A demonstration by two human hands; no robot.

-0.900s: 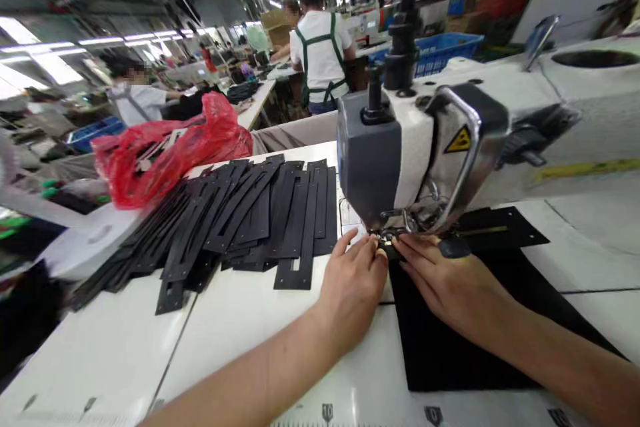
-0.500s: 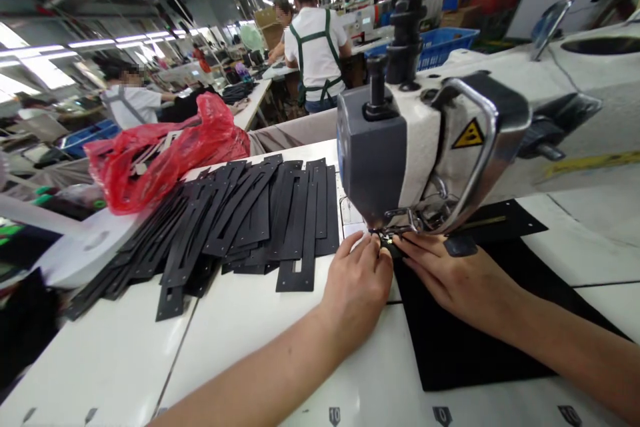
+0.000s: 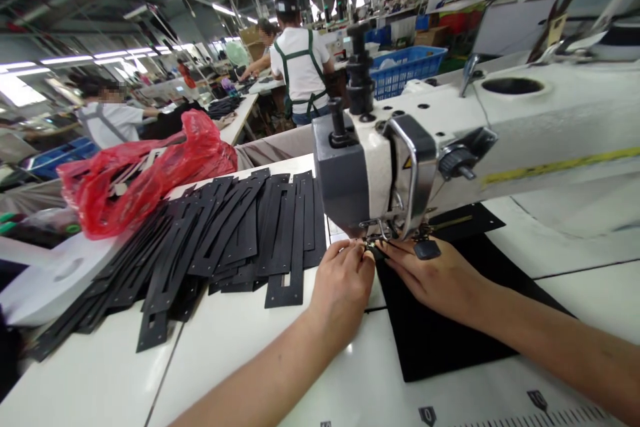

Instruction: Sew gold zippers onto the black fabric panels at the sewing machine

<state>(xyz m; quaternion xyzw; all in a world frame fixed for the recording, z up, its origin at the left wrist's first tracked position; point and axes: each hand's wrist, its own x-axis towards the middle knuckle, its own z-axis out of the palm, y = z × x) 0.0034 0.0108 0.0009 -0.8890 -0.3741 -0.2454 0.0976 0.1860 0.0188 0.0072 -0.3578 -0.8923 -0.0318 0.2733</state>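
Both my hands rest on a black fabric piece (image 3: 440, 330) lying under the head of a white and grey sewing machine (image 3: 380, 167). My left hand (image 3: 343, 280) pinches the fabric's left edge just in front of the presser foot (image 3: 373, 240). My right hand (image 3: 435, 277) lies flat on the fabric to the right of the foot, fingertips pointing at it. The needle area itself is mostly hidden behind my fingers.
A spread pile of black slotted strips (image 3: 220, 240) covers the white table (image 3: 100, 373) to the left. Behind it lies a red plastic bag (image 3: 140, 173). Other people work at benches further back, near a blue basket (image 3: 405, 70).
The view has shifted, so machine and hands sit further left in the picture. My hands stay at the presser foot on the black fabric.
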